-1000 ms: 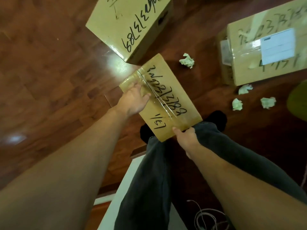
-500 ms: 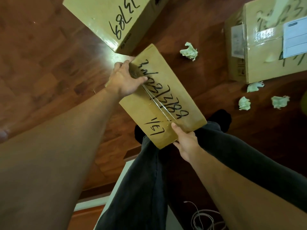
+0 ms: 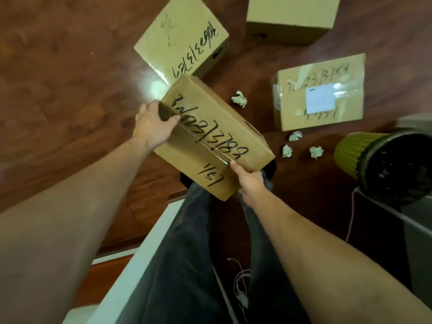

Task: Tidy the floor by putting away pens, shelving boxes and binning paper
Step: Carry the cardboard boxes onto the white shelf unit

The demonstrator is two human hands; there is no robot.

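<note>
I hold a long cardboard box (image 3: 210,127) with black handwriting and a taped seam, lifted off the wooden floor above my legs. My left hand (image 3: 153,125) grips its far left end, thumb over the top. My right hand (image 3: 249,183) grips the near end, thumb on the top face. Three more cardboard boxes lie on the floor: one with handwriting (image 3: 180,40) behind the held box, a plain one (image 3: 289,17) at the top, and one with a white label (image 3: 320,92) to the right. Several crumpled paper balls (image 3: 239,98) (image 3: 287,151) (image 3: 316,152) lie scattered between them.
A yellow-green woven bin (image 3: 357,155) with a dark inside stands at the right, near the paper balls. A white shelf or furniture edge (image 3: 149,249) runs diagonally beside my left leg. Thin cables (image 3: 238,281) lie on the floor by my feet. Grey furniture (image 3: 418,230) sits at right.
The box has risen and tilted so its side face shows. My left hand shifted round the far end; the view pulled back, revealing the bin and a third floor box.
</note>
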